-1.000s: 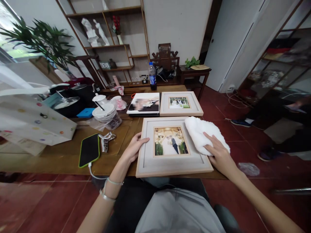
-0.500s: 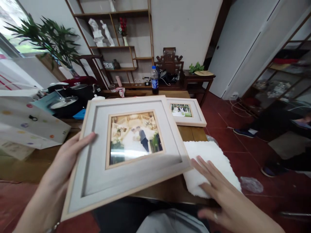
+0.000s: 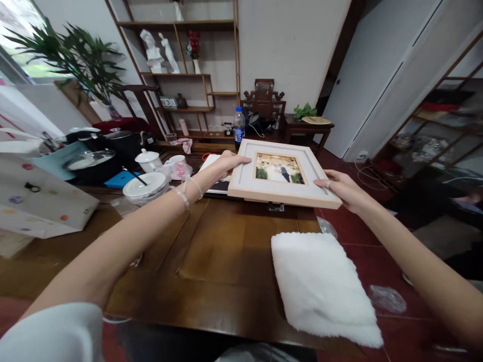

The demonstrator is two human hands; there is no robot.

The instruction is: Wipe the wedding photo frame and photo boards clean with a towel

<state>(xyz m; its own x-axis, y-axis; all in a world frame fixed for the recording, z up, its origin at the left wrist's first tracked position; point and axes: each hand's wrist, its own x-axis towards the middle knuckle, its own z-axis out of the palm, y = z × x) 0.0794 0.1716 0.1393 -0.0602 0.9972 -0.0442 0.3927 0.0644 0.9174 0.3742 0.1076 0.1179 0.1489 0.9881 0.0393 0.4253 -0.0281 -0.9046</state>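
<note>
Both arms reach forward over the wooden table (image 3: 226, 251) with a pale picture frame (image 3: 243, 171) held between my hands. Its photo shows a couple before a floral backdrop. My left hand (image 3: 233, 160) grips the frame's left side, thumb on the front. At the right side my right hand (image 3: 341, 187) is closed around the edge, thumb on top, with a ring on one finger. The frame lies nearly flat at the table's far right and covers the second frame seen there before. Nearer me, a white fluffy cloth (image 3: 324, 286) lies at the table's right edge.
Left of the frame stand a lidded white cup (image 3: 148, 161), a white bowl (image 3: 145, 187) and dark pots (image 3: 92, 163). A blue-capped bottle (image 3: 239, 125) stands behind the frame. A polka-dot box (image 3: 41, 201) is far left. Someone sits at the right edge.
The picture frame has gone forward and right, away from me, and tipped flatter. My right hand has left the white cloth and taken the frame's right side.
</note>
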